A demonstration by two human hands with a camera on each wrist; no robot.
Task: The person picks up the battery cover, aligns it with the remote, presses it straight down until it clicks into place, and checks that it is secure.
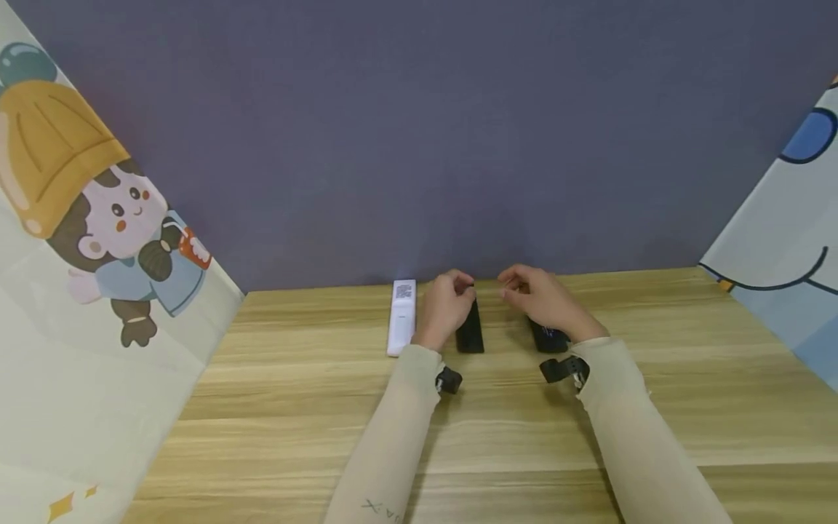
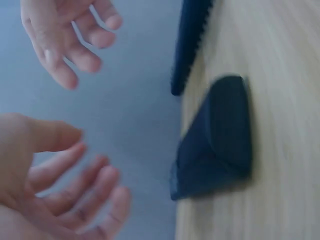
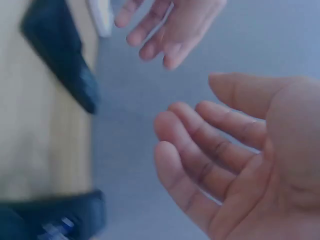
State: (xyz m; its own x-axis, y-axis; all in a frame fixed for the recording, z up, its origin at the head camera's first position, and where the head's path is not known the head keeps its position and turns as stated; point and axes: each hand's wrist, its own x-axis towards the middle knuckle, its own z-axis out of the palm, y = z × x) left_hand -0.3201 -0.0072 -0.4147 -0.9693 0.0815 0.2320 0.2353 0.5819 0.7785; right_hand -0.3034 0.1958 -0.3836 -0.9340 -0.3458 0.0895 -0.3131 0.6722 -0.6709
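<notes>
My left hand is above the table between a pale remote control and a long black object. In the left wrist view, that black object has a wedge-like, rounded end. My right hand hovers over another black object, partly covered by the hand. Small bluish-white marks show on this dark object in the right wrist view. Both hands face each other, apart, with loosely bent fingers and nothing between them.
The items lie in a row near the back edge of a wood-grain table. A dark grey-blue panel rises behind it. Cartoon-printed sheets flank the left and right sides.
</notes>
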